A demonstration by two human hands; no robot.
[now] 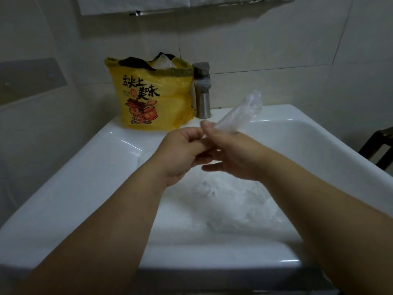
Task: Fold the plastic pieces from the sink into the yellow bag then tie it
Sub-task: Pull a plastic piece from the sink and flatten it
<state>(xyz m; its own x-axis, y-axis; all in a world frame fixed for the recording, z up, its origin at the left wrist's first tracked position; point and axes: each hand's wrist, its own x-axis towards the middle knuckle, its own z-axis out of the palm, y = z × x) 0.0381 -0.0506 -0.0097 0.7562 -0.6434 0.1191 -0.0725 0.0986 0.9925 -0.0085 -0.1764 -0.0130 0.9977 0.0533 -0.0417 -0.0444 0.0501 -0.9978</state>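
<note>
Above the white glazed sink (63, 177), the left hand (182, 151) and right hand (231, 155) meet; the fingers of both pinch the near end of a clear plastic piece (241, 112), rolled into a thin, filmy tube slanting up to the far right; more crumpled plastic (234, 202) lies pale and wrinkled in the basin below; the yellow bag (153, 103), soft, printed and open-topped, stands on the far left rim just beside a brushed-metal tap (203, 96); pale tiles (265, 50) cover the wall behind.
</note>
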